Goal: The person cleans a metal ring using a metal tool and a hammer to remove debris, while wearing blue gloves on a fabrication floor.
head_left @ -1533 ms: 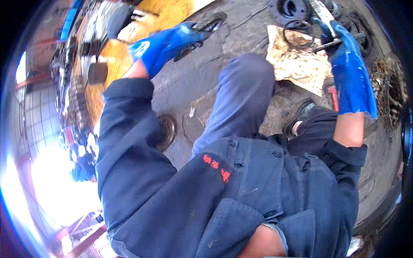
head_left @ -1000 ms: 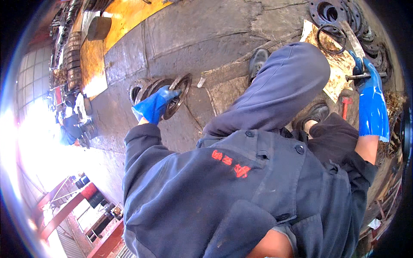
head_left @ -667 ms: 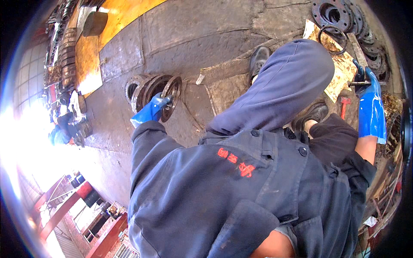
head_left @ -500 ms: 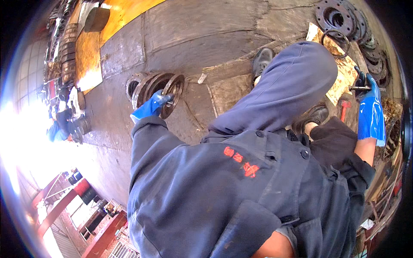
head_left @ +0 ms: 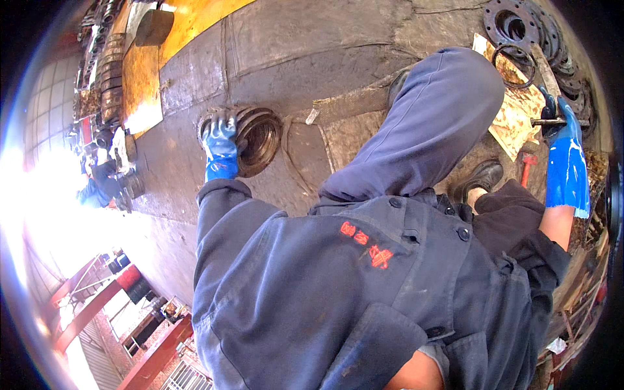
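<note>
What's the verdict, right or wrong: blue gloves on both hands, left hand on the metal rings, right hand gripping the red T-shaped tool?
Wrong on the grip: in the head view the right hand grips a dark rod; the red T-shaped tool lies apart, to its left. Gloves and left hand on the metal rings stand.

Rings [head_left: 276, 133] on floor [head_left: 299, 52], left | loose ring [head_left: 533, 70] partly on sheet [head_left: 517, 117], right | flanges [head_left: 498, 26] beyond sheet | hammer [head_left: 528, 160] before sheet

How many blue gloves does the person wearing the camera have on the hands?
2: one glove on the left hand, over the dark metal rings; one on the right hand, around a dark rod. Both show.
</note>
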Available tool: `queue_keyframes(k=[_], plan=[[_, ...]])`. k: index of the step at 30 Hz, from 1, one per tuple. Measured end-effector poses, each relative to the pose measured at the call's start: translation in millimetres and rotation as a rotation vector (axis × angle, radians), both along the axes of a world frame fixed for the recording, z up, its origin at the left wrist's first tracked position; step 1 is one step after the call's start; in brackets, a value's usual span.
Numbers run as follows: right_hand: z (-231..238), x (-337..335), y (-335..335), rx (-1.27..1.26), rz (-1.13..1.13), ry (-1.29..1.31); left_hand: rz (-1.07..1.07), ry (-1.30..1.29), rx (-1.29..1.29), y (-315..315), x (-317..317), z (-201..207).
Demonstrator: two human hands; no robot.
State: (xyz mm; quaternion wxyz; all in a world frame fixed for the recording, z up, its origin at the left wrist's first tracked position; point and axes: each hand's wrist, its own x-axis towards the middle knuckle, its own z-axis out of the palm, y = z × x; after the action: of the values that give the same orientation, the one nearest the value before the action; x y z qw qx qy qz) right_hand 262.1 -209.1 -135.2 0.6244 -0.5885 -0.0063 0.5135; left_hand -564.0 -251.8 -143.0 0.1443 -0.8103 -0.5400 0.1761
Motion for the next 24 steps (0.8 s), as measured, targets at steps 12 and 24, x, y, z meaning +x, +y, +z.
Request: queue_keyframes(k=[12,24], plan=[[41,-33,-25,0.368,0.187,0.153,0.842,-0.306,0.002,29,28,37],[-17,2,-54,0.165,-0.396,0.05,0.112,-1.766,-0.638,233,327,205]])
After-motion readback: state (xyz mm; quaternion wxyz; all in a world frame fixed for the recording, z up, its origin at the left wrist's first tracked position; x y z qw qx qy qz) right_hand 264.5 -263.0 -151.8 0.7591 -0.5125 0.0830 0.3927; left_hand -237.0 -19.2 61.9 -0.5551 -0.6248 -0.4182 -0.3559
